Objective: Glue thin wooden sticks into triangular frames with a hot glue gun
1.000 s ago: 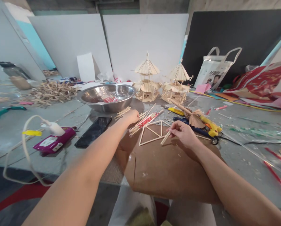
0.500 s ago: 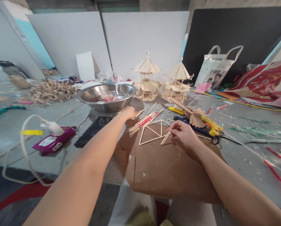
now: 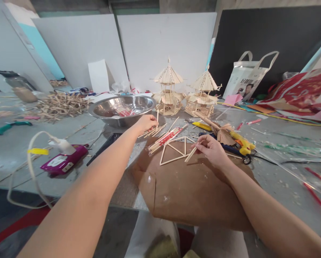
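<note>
Single thin pale wooden stick (image 3: pixel 157 116) pinched upright in left hand (image 3: pixel 147 123), lower end kinda lost behind fingers. Short pale wooden sticks (image 3: pixel 190 155) pinched in right hand (image 3: pixel 207 146) (exact count can't be told, sorry), beside flat pale stick frame (image 3: pixel 172 160) on brown sheet (image 3: pixel 192 193). Black rectangular phone (image 3: pixel 100 150) partly blocked by left forearm (image 3: pixel 104 175).

A grey table (image 3: pixel 273 179) — brown sheet (image 3: pixel 187 193), steel bowl (image 3: pixel 96 111), phone (image 3: pixel 102 147) on it.
</note>
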Demonstrator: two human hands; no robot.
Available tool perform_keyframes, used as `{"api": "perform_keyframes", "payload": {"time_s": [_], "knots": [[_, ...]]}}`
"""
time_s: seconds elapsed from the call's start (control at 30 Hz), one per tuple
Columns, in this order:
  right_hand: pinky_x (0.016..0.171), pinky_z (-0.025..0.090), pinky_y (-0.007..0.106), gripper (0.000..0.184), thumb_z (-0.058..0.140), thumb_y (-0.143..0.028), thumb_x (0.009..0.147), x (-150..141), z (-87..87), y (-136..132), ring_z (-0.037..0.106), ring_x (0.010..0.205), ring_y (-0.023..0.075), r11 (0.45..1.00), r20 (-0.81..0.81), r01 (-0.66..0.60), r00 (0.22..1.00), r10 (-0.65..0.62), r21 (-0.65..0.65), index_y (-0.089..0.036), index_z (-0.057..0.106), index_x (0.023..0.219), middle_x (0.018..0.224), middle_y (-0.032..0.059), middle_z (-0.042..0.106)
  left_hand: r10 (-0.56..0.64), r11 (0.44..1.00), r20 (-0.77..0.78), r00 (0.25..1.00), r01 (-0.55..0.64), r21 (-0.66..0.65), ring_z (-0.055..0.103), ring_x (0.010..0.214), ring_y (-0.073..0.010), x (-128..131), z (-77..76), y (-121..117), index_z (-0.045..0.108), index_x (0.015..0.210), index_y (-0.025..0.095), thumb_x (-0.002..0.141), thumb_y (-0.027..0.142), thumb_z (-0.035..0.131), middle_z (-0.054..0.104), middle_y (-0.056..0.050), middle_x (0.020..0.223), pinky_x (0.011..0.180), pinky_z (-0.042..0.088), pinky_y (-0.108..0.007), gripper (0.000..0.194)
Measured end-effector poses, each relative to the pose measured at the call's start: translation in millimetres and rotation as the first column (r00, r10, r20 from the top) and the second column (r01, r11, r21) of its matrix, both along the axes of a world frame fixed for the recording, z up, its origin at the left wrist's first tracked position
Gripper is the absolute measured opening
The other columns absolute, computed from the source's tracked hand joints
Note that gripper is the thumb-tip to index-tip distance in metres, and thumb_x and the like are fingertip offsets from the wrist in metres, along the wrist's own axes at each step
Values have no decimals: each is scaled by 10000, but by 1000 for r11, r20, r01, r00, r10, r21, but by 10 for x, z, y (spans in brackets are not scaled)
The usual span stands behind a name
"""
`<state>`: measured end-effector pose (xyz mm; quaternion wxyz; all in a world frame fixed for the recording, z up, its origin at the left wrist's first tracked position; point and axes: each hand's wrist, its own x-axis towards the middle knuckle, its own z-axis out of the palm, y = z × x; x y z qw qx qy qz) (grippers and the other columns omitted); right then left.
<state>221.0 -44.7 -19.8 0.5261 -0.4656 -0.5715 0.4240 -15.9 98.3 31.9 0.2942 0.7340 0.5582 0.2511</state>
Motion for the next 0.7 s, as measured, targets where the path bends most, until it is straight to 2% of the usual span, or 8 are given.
{"api": "perform_keyframes", "payload": {"time_s": [0.13,0.2,0.3,0.37,0.43,0.5,0.6,0.7], "knots": [[633,477,307,562,595,-325,637,-9,22,2,588,599,133,1000,-53,19,998,-18,21,-227,304,1108,697,-16,616,-162,985,215,963,170,-18,428,446,-35,208,71,-259,508,741,133,644,145,531,482,26,556,448,383,-175,101],[640,474,310,640,596,-313,633,-17,28,3,587,601,135,1000,-50,16,999,-16,-2,-213,257,1166,689,-15,616,-239,961,276,931,268,-71,453,457,-43,339,65,-453,506,727,126,636,141,545,484,32,546,487,413,-199,100],[630,463,302,644,595,-293,627,-27,32,-2,580,583,133,1000,-24,7,1000,-8,-29,-190,265,1170,621,-39,594,-342,906,340,876,403,-129,503,513,-60,516,-4,-734,510,738,122,644,177,556,537,17,600,541,435,-220,118],[625,455,292,622,593,-279,627,-29,31,-7,573,571,128,1000,9,5,1000,-5,-29,-178,289,1160,584,-57,571,-380,894,298,876,430,-124,513,540,-67,598,-75,-873,523,709,119,638,186,554,540,22,587,565,432,-214,103],[625,448,285,591,593,-267,627,-27,23,-8,570,567,123,1000,47,-5,999,6,-29,-167,320,1141,574,-63,563,-449,885,160,879,463,-58,504,540,-74,649,-149,-966,555,700,122,647,252,550,557,21,580,548,410,-202,140],[625,442,281,563,598,-264,625,-23,11,-5,569,572,123,1000,75,-18,997,20,-19,-162,350,1120,581,-57,570,-456,890,37,889,456,6,517,580,-91,681,-212,-1027,586,739,136,661,323,530,593,9,641,542,391,-197,210],[624,437,282,540,612,-266,616,-17,-3,0,574,588,130,1000,99,-24,995,25,-16,-166,382,1094,616,-38,594,-473,881,-13,881,473,-22,523,582,-98,712,-271,-1086,601,785,142,681,329,495,603,6,654,523,377,-189,239],[626,439,282,484,616,-264,609,-22,5,-13,574,605,131,999,91,-22,996,25,-32,-175,428,1047,662,-22,610,-470,882,-76,879,471,-17,507,548,-95,731,-284,-1128,613,735,138,680,301,486,592,10,599,500,355,-183,213]]}}
